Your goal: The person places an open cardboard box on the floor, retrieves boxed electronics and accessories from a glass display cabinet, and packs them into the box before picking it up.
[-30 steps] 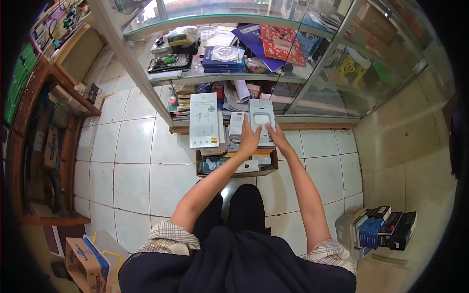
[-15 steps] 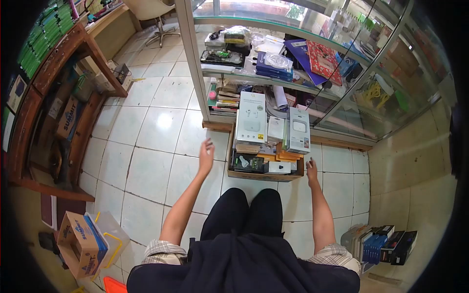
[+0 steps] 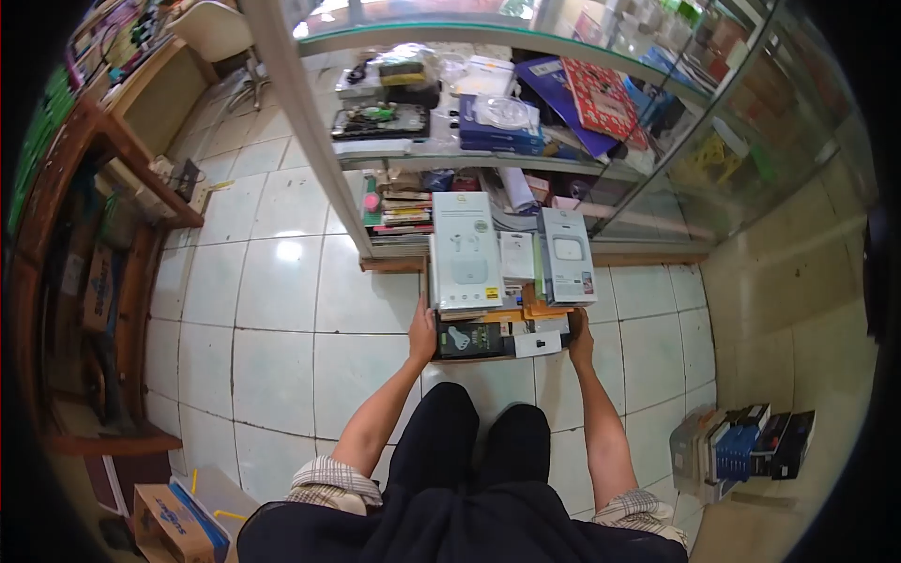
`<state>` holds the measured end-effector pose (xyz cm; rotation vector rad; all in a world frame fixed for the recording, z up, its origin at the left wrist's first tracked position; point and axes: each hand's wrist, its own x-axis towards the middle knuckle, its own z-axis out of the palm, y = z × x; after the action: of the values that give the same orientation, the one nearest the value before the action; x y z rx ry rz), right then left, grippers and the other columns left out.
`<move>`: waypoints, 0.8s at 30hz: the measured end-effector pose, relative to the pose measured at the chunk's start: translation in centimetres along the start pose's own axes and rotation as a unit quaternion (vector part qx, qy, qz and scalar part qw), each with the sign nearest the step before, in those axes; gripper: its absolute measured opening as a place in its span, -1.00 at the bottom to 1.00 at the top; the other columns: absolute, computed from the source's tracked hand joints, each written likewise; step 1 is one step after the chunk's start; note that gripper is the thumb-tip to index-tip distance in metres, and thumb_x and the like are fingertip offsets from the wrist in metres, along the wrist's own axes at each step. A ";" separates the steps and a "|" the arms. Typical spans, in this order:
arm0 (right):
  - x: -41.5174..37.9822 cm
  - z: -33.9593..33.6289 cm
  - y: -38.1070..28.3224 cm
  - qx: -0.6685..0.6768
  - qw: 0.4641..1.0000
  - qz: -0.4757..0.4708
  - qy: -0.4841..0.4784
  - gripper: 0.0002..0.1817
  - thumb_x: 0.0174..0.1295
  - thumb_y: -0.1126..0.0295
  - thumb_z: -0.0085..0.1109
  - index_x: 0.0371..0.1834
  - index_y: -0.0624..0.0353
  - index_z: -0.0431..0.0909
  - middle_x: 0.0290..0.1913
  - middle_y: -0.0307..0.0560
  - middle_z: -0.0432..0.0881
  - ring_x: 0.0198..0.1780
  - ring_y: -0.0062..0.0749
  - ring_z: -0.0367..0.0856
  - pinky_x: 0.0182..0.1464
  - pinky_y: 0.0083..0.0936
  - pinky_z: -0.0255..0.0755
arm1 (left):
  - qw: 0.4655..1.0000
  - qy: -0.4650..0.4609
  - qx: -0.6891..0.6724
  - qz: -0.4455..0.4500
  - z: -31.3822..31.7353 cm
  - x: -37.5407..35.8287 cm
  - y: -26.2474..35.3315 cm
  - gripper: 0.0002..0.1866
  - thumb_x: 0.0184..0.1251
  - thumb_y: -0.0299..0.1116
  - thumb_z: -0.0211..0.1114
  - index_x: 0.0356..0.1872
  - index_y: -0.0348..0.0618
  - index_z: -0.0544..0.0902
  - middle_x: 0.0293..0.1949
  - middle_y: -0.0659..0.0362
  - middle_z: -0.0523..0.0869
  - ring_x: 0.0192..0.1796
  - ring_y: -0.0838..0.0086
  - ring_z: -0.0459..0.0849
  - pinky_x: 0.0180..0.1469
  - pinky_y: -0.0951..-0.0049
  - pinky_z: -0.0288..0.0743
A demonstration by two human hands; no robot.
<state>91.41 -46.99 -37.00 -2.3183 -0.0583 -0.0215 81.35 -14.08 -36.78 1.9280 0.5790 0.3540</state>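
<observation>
A low cardboard box (image 3: 479, 359) packed with product boxes sits in front of my knees, by the foot of the glass cabinet. My left hand (image 3: 423, 330) grips its left side and my right hand (image 3: 580, 340) its right side, with some fingers hidden behind the walls. On top lie a tall white earbuds box (image 3: 465, 249) on the left and a grey-white box (image 3: 566, 258) on the right. A smaller white box (image 3: 517, 255) is between them. Along the near side are a black box (image 3: 471, 339) with a white gadget pictured and a small white box (image 3: 538, 344).
The glass cabinet (image 3: 413, 158) stands just beyond, its shelves full of packages and books. At left is a wooden shelf unit (image 3: 113, 441); a Summit carton (image 3: 169, 525) lies below it. Stacked boxes (image 3: 741, 446) stand on the right by the wall.
Both hands have moved inward from beside the cardboard box and taken hold of its two sides. My view has shifted, with the cabinet now further left in it.
</observation>
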 end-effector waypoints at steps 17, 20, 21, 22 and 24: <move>-4.1 -1.4 -2.9 0.046 0.993 0.025 0.110 -0.33 -0.08 0.82 -0.31 0.18 0.08 0.25 0.06 0.08 0.43 0.09 -0.12 0.41 0.09 -0.41 0.29 | 0.995 0.056 0.083 0.031 0.3 -0.4 1.0 -0.79 0.30 -0.37 -0.11 -0.22 -0.24 0.45 -0.43 -0.19 0.55 -0.34 -0.13 0.48 -0.36 0.06 0.29; -5.4 -2.5 -2.2 0.062 0.989 0.022 0.131 -0.36 -0.03 0.80 -0.29 0.18 0.07 0.25 0.07 0.07 0.42 0.09 -0.12 0.40 0.10 -0.41 0.28 | 0.994 0.045 0.088 0.040 1.2 -1.0 1.7 -0.78 0.29 -0.36 -0.10 -0.25 -0.27 0.47 -0.44 -0.20 0.55 -0.35 -0.12 0.49 -0.35 0.06 0.30; -5.9 -2.9 -1.8 0.070 0.987 0.031 0.138 -0.37 -0.03 0.80 -0.28 0.18 0.08 0.25 0.07 0.07 0.42 0.08 -0.12 0.41 0.09 -0.41 0.29 | 0.994 0.040 0.090 0.042 1.7 -1.2 1.8 -0.78 0.29 -0.36 -0.10 -0.25 -0.27 0.47 -0.44 -0.20 0.55 -0.35 -0.12 0.49 -0.35 0.06 0.30; -6.4 -3.3 -1.3 0.080 0.986 0.040 0.144 -0.37 -0.02 0.80 -0.27 0.18 0.08 0.25 0.06 0.07 0.43 0.07 -0.11 0.42 0.07 -0.41 0.31 | 0.994 0.036 0.089 0.049 2.2 -1.4 1.8 -0.77 0.29 -0.36 -0.09 -0.28 -0.30 0.48 -0.45 -0.20 0.55 -0.35 -0.12 0.49 -0.35 0.06 0.31; -7.4 -4.4 -0.2 0.080 0.984 0.050 0.151 -0.38 -0.01 0.79 -0.26 0.18 0.07 0.26 0.06 0.08 0.43 0.05 -0.11 0.43 0.04 -0.40 0.32 | 0.994 0.027 0.090 0.057 3.3 -2.2 2.0 -0.77 0.28 -0.36 -0.08 -0.31 -0.32 0.49 -0.45 -0.20 0.55 -0.35 -0.12 0.49 -0.35 0.06 0.31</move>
<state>84.03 -50.30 -34.10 -2.1299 0.2044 -0.3064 81.62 -18.46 -36.25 2.1359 0.5524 0.4392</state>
